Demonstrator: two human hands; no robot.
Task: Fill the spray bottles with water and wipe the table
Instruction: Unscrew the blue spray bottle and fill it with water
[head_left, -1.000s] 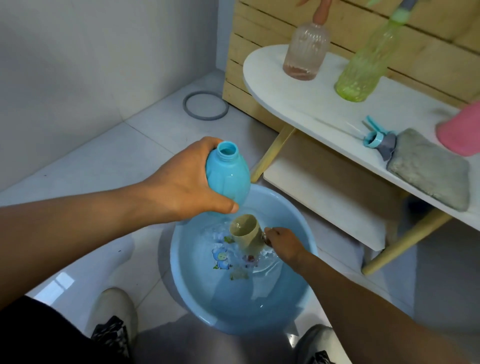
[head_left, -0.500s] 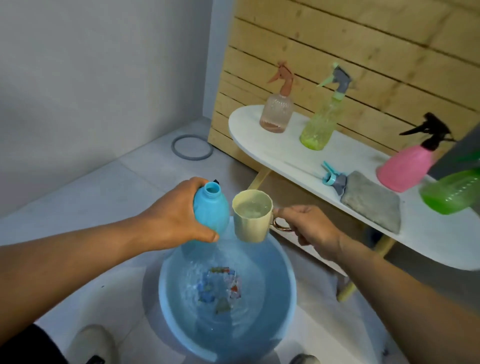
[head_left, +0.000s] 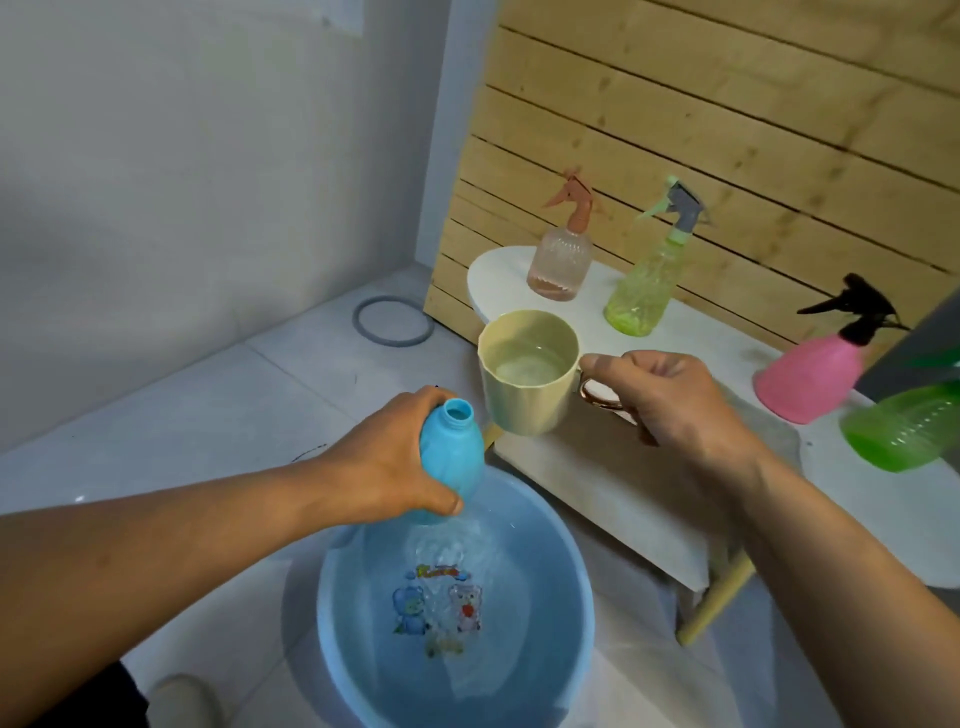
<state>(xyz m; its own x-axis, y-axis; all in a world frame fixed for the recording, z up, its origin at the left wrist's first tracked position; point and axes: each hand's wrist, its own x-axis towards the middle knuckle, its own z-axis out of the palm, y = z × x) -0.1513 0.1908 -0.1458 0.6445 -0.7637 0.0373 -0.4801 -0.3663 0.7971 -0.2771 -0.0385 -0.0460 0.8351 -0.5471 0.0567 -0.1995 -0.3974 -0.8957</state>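
Observation:
My left hand grips a blue spray bottle with no cap, its open neck pointing up, above a blue basin of water on the floor. My right hand holds a beige mug by its handle, upright, with water in it, just right of and above the bottle's neck. On the white table stand a peach spray bottle, a yellow-green spray bottle, a pink spray bottle and a green bottle.
A wooden slat wall backs the table. A grey ring lies on the tiled floor near the corner. A lower white shelf and a wooden table leg are right of the basin. A shoe shows bottom left.
My right hand lifted the mug out of the basin, full of water, up beside the bottle's neck. The view tilted up, showing more of the table and bottles.

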